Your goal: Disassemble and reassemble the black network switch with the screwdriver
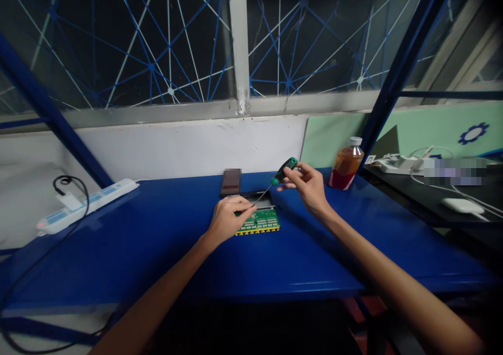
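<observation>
A screwdriver (285, 170) with a green and black handle slants down to the left, its handle in the fingers of my right hand (310, 187). The thin metal shaft ends at the pinched thumb and fingers of my left hand (231, 216). Whether a small part also sits between those fingertips is hidden. Just beneath my left hand lies a green circuit board (267, 220) with rows of pale components and a yellow strip along its near edge. My left hand covers the board's left side. A grey part borders the board at the back.
Behind the board a dark flat device (230, 182) leans on the blue table (165, 250). A bottle of reddish drink (346, 164) stands at the back right. At the left lies a white power strip (88, 206) with a black cable. A white charger (462, 207) rests on the dark right-hand surface.
</observation>
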### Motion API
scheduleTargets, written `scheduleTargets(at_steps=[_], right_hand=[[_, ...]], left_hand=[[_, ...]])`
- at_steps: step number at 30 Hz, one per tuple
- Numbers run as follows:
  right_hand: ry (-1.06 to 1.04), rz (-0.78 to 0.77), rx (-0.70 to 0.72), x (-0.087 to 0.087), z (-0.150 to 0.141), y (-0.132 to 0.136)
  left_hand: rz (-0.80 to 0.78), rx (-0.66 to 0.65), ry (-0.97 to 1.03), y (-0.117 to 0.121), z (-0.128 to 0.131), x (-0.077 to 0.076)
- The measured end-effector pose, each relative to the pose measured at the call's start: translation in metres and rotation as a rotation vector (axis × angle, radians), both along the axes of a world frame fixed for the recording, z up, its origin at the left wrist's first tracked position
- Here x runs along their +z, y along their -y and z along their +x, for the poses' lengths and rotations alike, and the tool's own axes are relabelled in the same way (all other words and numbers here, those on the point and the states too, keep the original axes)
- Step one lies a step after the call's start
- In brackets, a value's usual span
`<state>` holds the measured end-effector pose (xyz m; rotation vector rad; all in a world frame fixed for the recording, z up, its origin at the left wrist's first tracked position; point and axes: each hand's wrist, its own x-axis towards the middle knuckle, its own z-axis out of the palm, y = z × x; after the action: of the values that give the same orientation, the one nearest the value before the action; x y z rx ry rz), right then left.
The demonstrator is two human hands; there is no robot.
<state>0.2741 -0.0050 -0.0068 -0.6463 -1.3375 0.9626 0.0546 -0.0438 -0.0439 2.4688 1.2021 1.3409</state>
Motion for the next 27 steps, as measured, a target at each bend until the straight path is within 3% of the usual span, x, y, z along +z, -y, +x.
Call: scheduleTargets(at_steps=[9, 27], right_hand=[[0.046, 0.013, -0.077, 0.003, 0.0014, 0.0019], [0.067, 0.046, -0.058, 0.0039, -0.0009, 0.0061]], left_hand=[[-0.006, -0.011, 0.037, 0.0004, -0.0003, 0.0008], [-0.004, 0.008, -0.047, 0.0014, 0.0004, 0.0006]])
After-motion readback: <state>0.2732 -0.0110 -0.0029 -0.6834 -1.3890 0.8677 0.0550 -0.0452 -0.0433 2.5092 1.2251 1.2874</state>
